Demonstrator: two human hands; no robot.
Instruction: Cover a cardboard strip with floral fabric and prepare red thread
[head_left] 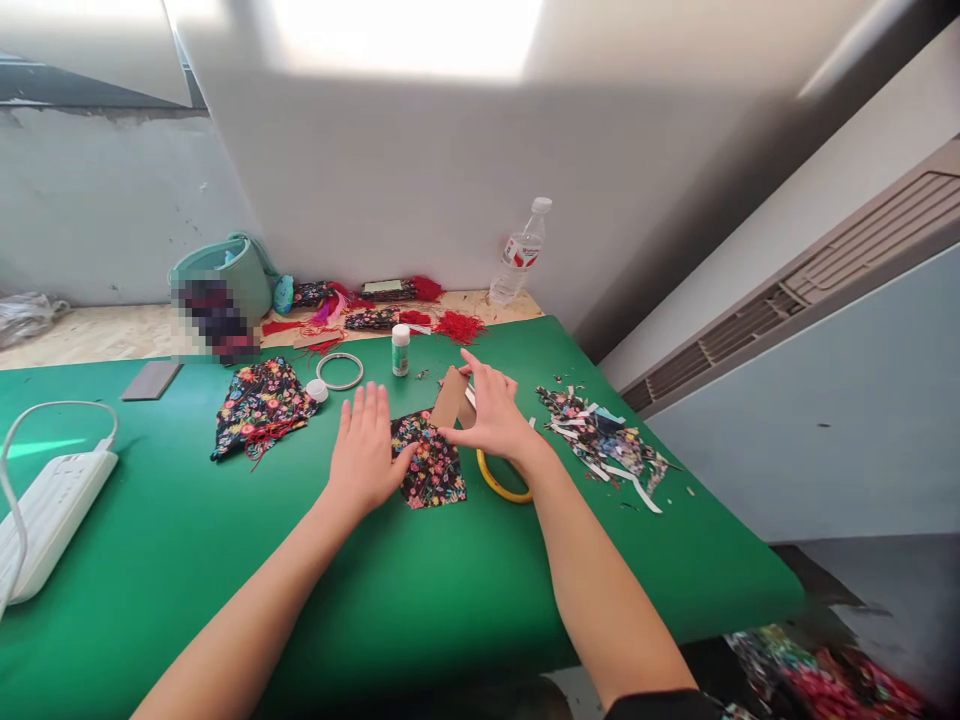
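A piece of black floral fabric (433,470) lies on the green table between my hands. My left hand (364,455) is spread palm down at its left edge, thumb over the fabric. My right hand (491,405) grips a brown card piece (448,398) between thumb and fingers, at the fabric's upper right. Partly under my right hand and wrist are scissors with yellow handles (504,487). A small white-capped bottle (400,352) stands beyond the fabric.
More floral fabric (264,405), a white cap (316,390) and a silver ring (340,371) lie left. Fabric scraps (604,437) are at right. Behind stand a plastic bottle (520,255) and red tassels (459,327); a power strip (60,510) is far left.
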